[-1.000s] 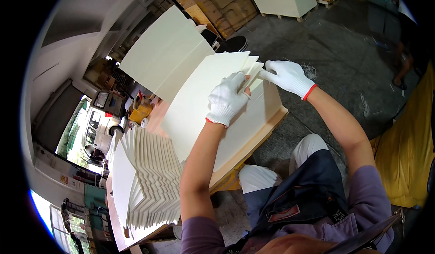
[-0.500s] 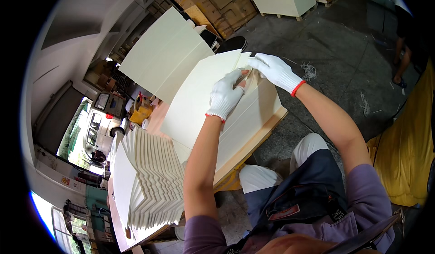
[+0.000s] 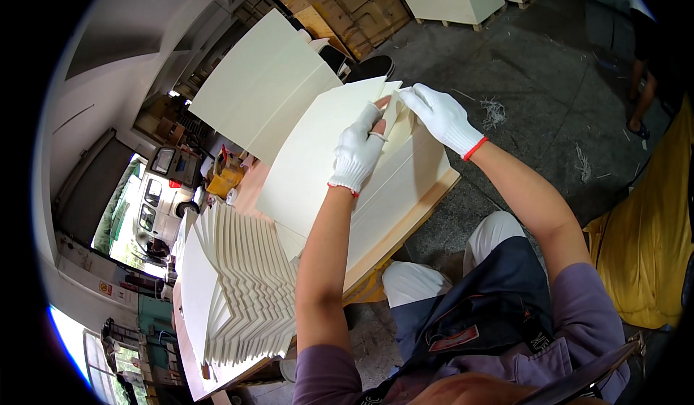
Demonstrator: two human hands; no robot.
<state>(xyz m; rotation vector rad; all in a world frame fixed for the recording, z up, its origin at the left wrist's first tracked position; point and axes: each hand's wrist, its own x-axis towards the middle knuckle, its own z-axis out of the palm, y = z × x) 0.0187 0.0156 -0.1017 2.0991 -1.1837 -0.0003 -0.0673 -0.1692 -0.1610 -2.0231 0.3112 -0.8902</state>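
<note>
A: What do you see from your distant seat, if you begin with the largest?

B: Through the head camera I have the table (image 3: 254, 181), which goes from the centre toward the lower left of the frame. On it, in the centre, lie the large pale sheets (image 3: 311, 159) under work. Near their upper right corner they are spread apart a little.

A: And what is smaller?

B: At lower left I see the stack of bent sheets (image 3: 249, 282), with zigzag edges. I judge that those are done, and that the centre ones are left, because they look only partly separated. How many remain, I cannot count.

A: How are the hands?

B: The left hand (image 3: 360, 146), in a white glove, rests on the centre sheets; its bare thumb and forefinger stand apart near their edges. The right hand (image 3: 437, 116) has its fingertips at their upper right corner. For either grip, I cannot tell whether a sheet is clamped.
</note>
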